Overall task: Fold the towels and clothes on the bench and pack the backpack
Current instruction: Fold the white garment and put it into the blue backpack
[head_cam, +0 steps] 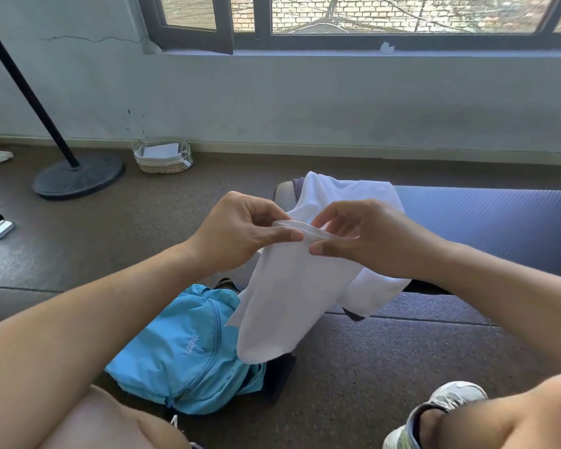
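A white sock (285, 306) hangs in the air in front of me, toe end down. My left hand (240, 231) pinches the left side of its cuff and my right hand (360, 238) pinches the right side, thumbs almost touching. Behind the sock a white towel or garment (347, 192) lies draped over the near end of the bench (486, 222), one corner hanging off the front edge. The light blue backpack (182, 348) lies flat on the floor below my hands, its zipper running diagonally; the sock's toe covers its right edge.
A wicker basket (162, 157) stands by the wall at the back left. A black pole on a round base (78, 176) stands left of it. My knees and a white sneaker (441, 413) fill the bottom edge. Brown floor surrounds the backpack.
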